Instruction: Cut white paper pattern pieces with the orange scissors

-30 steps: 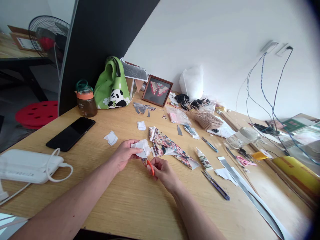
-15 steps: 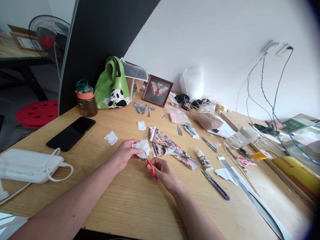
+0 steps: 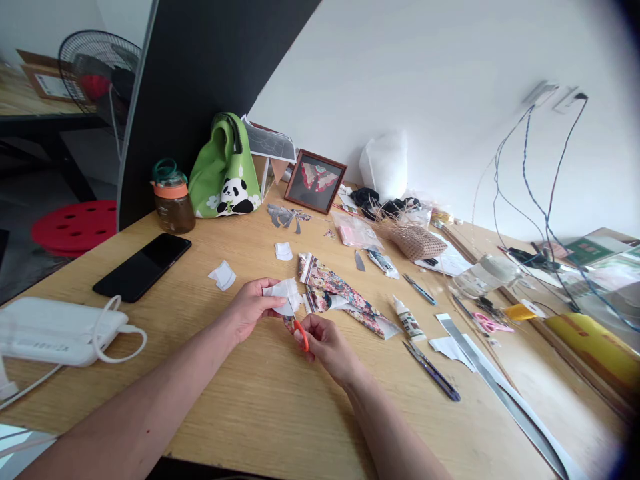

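Note:
My left hand (image 3: 253,308) pinches a small piece of fabric (image 3: 286,291) with its whitish side up; a bit of floral print shows at its lower edge. Orange-handled scissors (image 3: 301,335) are in my right hand (image 3: 323,343), their blades against that lower edge and mostly hidden. Just beyond lies a folded strip of floral fabric (image 3: 345,290). Two more small white pieces rest on the table, one left of my left hand (image 3: 222,275) and one farther back (image 3: 283,251).
Right of my hands lie a glue bottle (image 3: 409,320), thread snips (image 3: 431,370) and a long grey strip (image 3: 493,380). To the left are a black phone (image 3: 143,267), a white power bank (image 3: 55,332) and a drink bottle (image 3: 173,203). A green panda bag (image 3: 220,167) stands behind.
Barely anything differs. Both hands keep the same place, with only slight shifts of the fingers and scissors at the fabric edge.

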A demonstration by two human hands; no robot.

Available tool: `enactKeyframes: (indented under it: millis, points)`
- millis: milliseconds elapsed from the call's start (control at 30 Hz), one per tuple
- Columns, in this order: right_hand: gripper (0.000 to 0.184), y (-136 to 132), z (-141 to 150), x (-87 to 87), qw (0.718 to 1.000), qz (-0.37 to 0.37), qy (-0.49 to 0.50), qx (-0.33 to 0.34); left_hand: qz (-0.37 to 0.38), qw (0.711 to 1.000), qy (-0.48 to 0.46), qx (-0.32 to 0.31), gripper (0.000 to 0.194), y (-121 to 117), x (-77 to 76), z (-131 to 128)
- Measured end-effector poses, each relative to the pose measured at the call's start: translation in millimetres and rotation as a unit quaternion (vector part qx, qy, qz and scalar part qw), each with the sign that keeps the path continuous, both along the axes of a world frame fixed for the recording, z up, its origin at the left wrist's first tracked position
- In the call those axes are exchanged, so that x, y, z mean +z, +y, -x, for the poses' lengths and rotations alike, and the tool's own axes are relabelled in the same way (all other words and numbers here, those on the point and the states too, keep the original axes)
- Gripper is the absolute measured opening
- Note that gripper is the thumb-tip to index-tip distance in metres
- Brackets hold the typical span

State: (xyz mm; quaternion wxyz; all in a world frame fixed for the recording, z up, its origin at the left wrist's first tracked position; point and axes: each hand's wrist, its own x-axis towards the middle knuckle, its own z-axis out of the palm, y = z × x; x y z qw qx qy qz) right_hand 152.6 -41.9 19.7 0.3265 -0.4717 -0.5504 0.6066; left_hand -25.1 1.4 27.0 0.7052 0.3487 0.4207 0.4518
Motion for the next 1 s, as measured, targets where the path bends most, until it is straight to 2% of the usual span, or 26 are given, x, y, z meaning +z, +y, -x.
enactKeyframes:
  millis: [300, 600, 1000]
  points:
    - [0.043, -0.4, 0.1, 0.5, 1.0, 0.01, 0.008, 0.006, 0.0, 1.0, 0.0, -0.001, 0.037, 0.6, -1.0, 0.2]
    - [0.044, -0.8, 0.2, 1.7, 1.0, 0.008, -0.003, 0.003, 0.006, 1.0, 0.004, -0.011, 0.034, -0.9, 4.6, -1.3]
    - [0.047, 0.4, 0.1, -0.4, 1.0, 0.006, -0.005, -0.002, 0.0, 1.0, 0.01, -0.014, 0.037, 0.2, 0.5, -0.5]
